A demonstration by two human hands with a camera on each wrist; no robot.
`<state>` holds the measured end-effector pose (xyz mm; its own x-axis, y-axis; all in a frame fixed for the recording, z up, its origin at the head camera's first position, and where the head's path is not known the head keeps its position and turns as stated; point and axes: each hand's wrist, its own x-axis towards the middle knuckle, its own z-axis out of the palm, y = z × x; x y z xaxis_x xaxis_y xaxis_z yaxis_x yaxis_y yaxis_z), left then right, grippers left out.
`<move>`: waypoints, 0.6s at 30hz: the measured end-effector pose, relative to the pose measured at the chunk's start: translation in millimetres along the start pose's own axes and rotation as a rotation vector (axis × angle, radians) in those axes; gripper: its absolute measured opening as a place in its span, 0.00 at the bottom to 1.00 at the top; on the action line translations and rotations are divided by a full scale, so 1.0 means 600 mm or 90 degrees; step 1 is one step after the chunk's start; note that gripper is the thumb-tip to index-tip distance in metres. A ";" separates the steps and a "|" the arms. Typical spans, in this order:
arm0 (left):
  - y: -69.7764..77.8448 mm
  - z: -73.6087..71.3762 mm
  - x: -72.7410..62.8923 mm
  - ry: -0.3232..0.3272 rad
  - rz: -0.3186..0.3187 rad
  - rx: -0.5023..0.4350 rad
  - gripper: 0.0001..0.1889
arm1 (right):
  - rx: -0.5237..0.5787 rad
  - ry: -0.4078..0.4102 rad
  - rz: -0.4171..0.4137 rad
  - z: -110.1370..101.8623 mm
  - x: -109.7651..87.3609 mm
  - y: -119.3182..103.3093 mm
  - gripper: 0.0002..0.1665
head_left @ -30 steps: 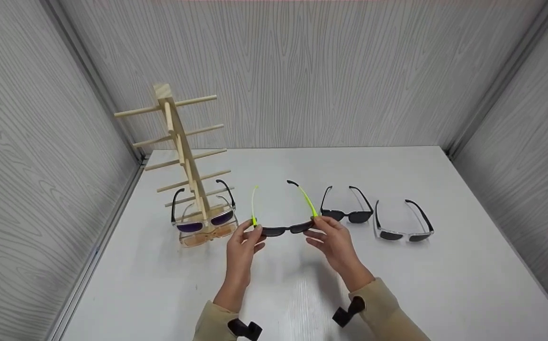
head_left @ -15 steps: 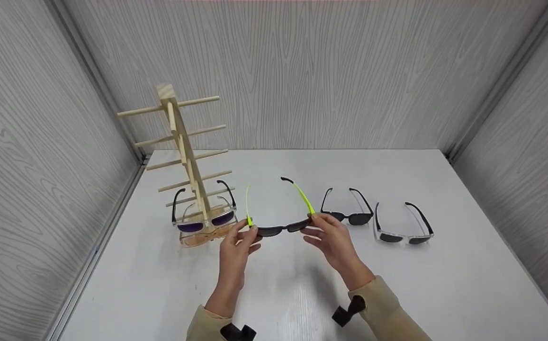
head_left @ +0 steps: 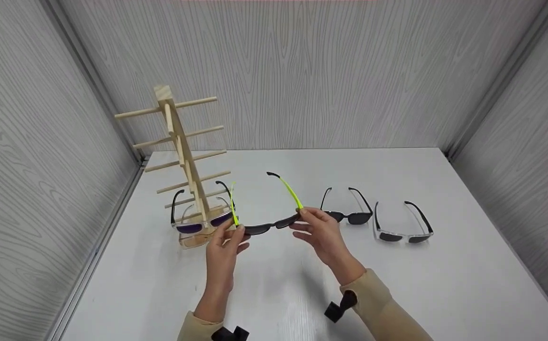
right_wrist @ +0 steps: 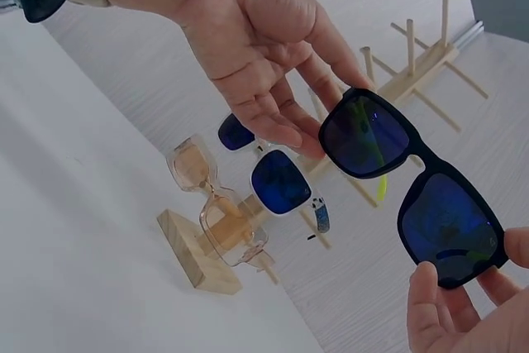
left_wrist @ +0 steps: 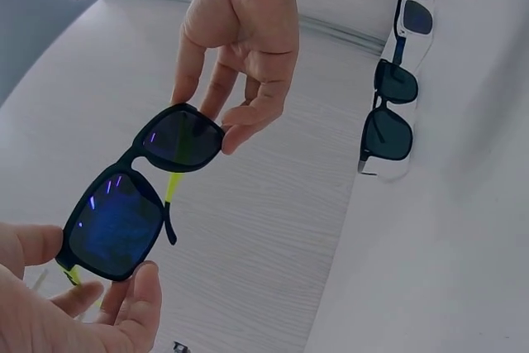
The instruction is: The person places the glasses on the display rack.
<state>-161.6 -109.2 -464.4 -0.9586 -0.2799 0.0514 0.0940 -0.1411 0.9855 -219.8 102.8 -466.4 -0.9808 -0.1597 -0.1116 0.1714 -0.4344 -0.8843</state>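
With my left hand [head_left: 221,251] and right hand [head_left: 322,237] each pinching one end of the yellow-armed sunglasses [head_left: 258,230] above the table [head_left: 274,293], beside the rack [head_left: 187,154], excess leftward travel could snag and dislodge the purple-lens glasses [head_left: 189,228].

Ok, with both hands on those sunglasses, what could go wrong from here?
The left hand and right hand pinch only the outer ends of the sunglasses, so one end might slip. The open yellow-green temple by the left hand overlaps the purple-lensed glasses on the wooden rack in the head view; depth is unclear, but it could snag them if brought closer. Fingertips sit at the lens edges, so smudges are possible.
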 end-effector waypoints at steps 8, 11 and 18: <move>0.013 -0.018 -0.006 0.021 0.037 0.001 0.20 | -0.012 -0.025 0.004 0.026 0.003 0.000 0.14; 0.015 -0.024 -0.008 0.030 0.056 -0.005 0.19 | -0.015 -0.031 0.004 0.036 0.005 -0.001 0.16; 0.020 -0.034 -0.012 0.038 0.089 -0.002 0.19 | -0.020 -0.054 -0.004 0.054 0.011 -0.006 0.17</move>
<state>-148.2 -128.4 -456.3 -0.9184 -0.3532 0.1780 0.2260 -0.0993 0.9690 -224.0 74.5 -449.5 -0.9703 -0.2318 -0.0684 0.1608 -0.4077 -0.8988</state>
